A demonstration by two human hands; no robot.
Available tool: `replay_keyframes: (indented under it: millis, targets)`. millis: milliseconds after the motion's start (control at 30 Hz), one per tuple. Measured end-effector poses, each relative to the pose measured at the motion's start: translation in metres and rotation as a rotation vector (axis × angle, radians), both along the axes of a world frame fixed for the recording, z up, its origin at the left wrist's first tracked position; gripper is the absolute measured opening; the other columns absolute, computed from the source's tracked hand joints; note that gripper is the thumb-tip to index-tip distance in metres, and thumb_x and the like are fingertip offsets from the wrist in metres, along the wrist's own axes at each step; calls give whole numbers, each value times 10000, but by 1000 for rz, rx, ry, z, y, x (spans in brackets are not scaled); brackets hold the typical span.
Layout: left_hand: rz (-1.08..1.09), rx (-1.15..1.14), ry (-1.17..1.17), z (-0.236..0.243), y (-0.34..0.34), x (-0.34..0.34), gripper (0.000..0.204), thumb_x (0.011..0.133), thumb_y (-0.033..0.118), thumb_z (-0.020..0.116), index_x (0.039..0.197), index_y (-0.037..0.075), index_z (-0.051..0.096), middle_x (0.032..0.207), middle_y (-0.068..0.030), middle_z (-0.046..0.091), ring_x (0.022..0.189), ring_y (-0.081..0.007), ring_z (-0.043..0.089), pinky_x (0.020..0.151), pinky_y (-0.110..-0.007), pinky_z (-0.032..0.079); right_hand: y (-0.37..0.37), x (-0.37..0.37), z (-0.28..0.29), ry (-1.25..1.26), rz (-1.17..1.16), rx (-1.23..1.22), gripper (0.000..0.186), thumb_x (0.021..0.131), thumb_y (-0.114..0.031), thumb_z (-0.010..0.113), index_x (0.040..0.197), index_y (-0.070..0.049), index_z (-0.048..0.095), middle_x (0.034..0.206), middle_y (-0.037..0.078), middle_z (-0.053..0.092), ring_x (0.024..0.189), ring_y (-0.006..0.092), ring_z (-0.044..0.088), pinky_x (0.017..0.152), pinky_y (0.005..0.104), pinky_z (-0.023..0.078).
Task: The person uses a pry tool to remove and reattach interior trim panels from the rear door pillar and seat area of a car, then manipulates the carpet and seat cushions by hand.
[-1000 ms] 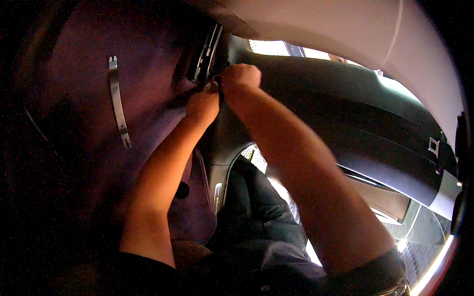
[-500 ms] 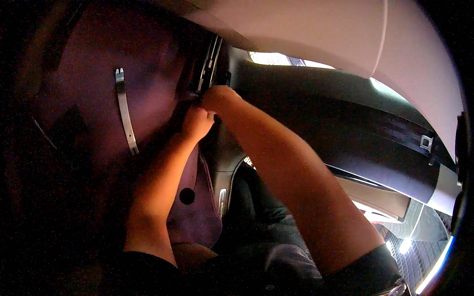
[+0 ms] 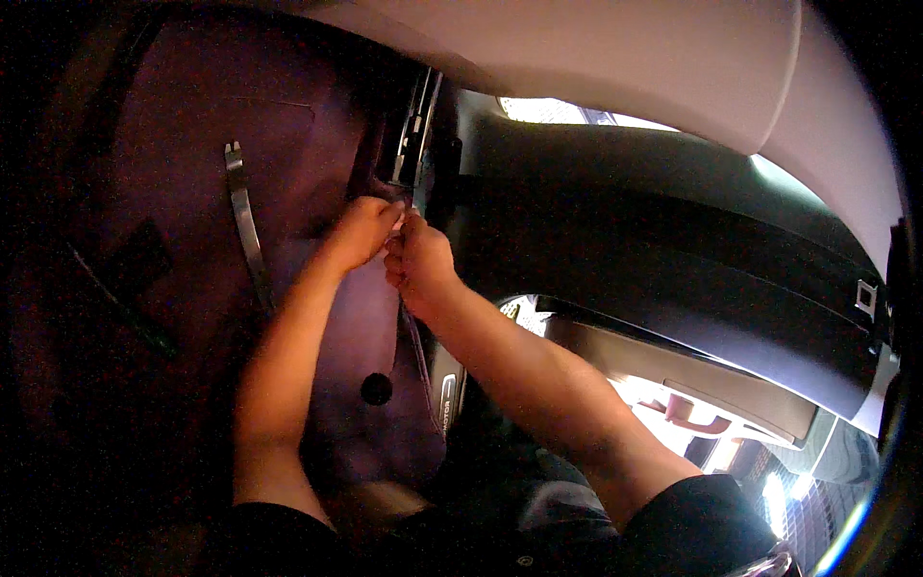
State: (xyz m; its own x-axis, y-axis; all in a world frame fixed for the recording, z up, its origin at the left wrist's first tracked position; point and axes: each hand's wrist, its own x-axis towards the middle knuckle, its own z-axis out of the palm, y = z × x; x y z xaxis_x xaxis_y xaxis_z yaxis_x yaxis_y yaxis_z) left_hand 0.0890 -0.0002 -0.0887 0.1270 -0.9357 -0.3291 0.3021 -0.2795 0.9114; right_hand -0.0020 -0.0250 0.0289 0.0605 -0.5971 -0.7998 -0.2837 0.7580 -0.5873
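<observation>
My left hand (image 3: 367,231) and my right hand (image 3: 420,264) meet at the lower end of a slotted metal rail (image 3: 415,120) inside a vehicle. Both have fingers bent and closed, the fingertips pinched together over something small that I cannot make out, at the edge of a purplish carpeted surface (image 3: 312,154). My right hand sits slightly lower, its knuckles toward me. Left of my hands lies a flat metal bar with forked tip (image 3: 240,212), its lower end out of clear sight. A thin dark strip (image 3: 125,308) lies farther left in shadow.
A pale padded panel (image 3: 654,48) arches across the top. Dark trim (image 3: 625,240) with a square metal fitting (image 3: 864,296) fills the right. Lower right, a door panel with a handle (image 3: 702,418) shows in bright light. A round dark hole (image 3: 376,388) is in the carpet.
My right hand has come down from beside the rail to below my left hand, which has turned and moved up and leftward since a half second ago. The view has shifted slightly.
</observation>
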Motion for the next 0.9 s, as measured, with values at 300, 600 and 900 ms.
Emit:
replay_keyframes:
  millis: [300,600,900]
  targets:
    - [-72,103,-622,50,-5,9,464,993,423,619,934,-18,751,982,-282,718,922,-471,695,831,-539,535,20,-36,-109,464,187,-397,686,1056,-588,438,1099,71,625,1050,319,697,1000,519,661,878,547,502]
    - [84,61,-34,24,13,-3,435,1018,414,611,947,2,729,839,-201,731,762,-305,730,698,-414,552,10,-8,32,-184,-84,205,305,1072,-408,470,840,-210,489,622,-43,398,519,132,335,492,291,246]
    - [322,-280,-563,39,-2,-47,364,1076,297,538,1302,40,664,1246,-216,707,1156,-404,680,999,-437,535,101,-128,146,137,405,118,437,1107,-463,420,847,-121,502,630,19,489,540,146,434,502,300,331]
